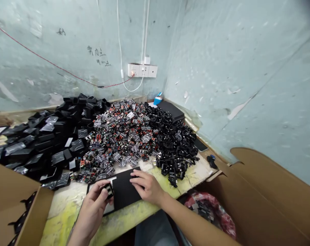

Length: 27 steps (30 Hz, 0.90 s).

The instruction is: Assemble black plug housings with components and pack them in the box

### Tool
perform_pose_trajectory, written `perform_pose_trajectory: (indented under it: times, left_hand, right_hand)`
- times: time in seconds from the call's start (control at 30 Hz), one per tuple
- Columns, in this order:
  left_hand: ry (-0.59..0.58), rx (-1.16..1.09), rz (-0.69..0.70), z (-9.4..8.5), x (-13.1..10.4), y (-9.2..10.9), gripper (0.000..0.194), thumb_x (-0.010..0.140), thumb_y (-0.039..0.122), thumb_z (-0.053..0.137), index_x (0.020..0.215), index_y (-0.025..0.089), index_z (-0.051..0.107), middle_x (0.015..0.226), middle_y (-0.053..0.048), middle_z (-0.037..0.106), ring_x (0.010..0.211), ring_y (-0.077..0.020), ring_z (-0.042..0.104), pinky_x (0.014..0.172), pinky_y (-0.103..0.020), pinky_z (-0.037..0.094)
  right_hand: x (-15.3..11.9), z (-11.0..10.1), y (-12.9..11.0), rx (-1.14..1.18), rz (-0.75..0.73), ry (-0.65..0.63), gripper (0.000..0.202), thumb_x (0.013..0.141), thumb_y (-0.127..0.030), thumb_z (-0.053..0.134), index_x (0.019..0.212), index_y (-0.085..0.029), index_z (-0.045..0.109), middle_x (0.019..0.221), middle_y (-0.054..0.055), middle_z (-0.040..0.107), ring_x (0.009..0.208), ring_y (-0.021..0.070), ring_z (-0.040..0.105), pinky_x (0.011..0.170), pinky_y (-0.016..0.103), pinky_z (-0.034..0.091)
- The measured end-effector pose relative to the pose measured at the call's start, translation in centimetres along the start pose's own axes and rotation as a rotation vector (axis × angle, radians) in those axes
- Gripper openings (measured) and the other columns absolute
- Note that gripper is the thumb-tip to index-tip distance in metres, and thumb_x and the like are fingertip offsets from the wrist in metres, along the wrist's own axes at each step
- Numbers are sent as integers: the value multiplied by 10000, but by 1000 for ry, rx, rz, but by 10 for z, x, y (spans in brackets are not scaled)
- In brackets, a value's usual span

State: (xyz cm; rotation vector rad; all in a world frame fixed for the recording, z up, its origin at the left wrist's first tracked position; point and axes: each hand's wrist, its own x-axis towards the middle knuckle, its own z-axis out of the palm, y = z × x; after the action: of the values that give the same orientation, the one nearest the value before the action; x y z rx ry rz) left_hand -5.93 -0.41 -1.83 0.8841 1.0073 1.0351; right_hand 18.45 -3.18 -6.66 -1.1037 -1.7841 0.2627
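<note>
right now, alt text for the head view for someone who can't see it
Left hand holds a small black part; right hand is over a black pad. Behind lie heaps of black casings, circuit boards and black plug-like pieces, before a pale wall.

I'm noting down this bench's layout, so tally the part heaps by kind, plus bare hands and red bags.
Heap of black casings: 1
Heap of circuit boards: 1
Heap of black plug parts: 1
Left hand and right hand: 2
Red bag: 1
Total: 6
</note>
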Motion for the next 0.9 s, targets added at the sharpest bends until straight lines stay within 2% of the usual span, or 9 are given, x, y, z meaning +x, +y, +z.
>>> perform_pose_trajectory:
  times: [0.13, 0.23, 0.4, 0.5, 0.6, 0.7, 0.9]
  left_hand:
    - [-30, -30, -14, 0, 1, -2, 521, 742, 528, 905, 1107, 196, 741, 927, -57, 687, 754, -164, 604, 632, -261, 532]
    - [-28, -49, -34, 4, 0, 1, 535, 737, 548, 907, 1105, 197, 742, 939, -58, 694, 755, -165, 609, 642, -264, 534]
    - [13, -60, -47, 2, -6, 11, 553, 698, 572, 926, 1049, 180, 758, 840, -39, 672, 707, -162, 591, 628, -269, 518]
    - [19, -55, -29, -2, -7, 15, 557, 708, 586, 918, 1048, 174, 759, 825, -35, 651, 696, -155, 570, 621, -267, 511]
    - [-2, -60, -21, -2, -6, 13, 539, 737, 586, 901, 1055, 175, 759, 847, -44, 651, 714, -156, 566, 616, -264, 508]
    - [-36, -65, -24, 5, -3, 9, 519, 755, 575, 892, 1053, 172, 759, 878, -54, 652, 726, -158, 564, 610, -266, 509]
    - [-113, -95, -27, 19, -2, 2, 451, 824, 545, 850, 1060, 172, 754, 867, -49, 619, 728, -160, 554, 602, -274, 499]
  right_hand:
    - [-3, -9, -2, -14, 28, -12, 432, 1005, -117, 605, 1396, -280, 690, 1340, 78, 765, 1303, 232, 700, 1126, 431, 585]
    - [-7, -24, -8, -66, 64, 19, 467, 998, -131, 618, 1424, -317, 668, 1377, 65, 739, 1275, 234, 705, 1118, 447, 591]
    - [-39, -75, -8, -334, 109, 163, 422, 956, -156, 636, 1340, -311, 712, 1136, 102, 754, 1056, 279, 739, 928, 464, 648]
    - [-70, -110, 1, -531, 163, 117, 377, 945, -215, 658, 1306, -298, 726, 1108, 108, 733, 974, 290, 746, 830, 450, 654]
    - [-91, -129, 7, -610, 165, 21, 327, 958, -232, 648, 1263, -301, 744, 1078, 92, 733, 936, 271, 753, 801, 412, 656]
    - [-91, -126, 6, -547, 99, -42, 325, 979, -180, 617, 1248, -310, 747, 1050, 86, 741, 950, 261, 747, 834, 407, 656]
    - [-50, -85, 12, -392, -25, -133, 417, 989, -78, 529, 1282, -287, 740, 1056, 89, 749, 969, 249, 729, 853, 400, 649]
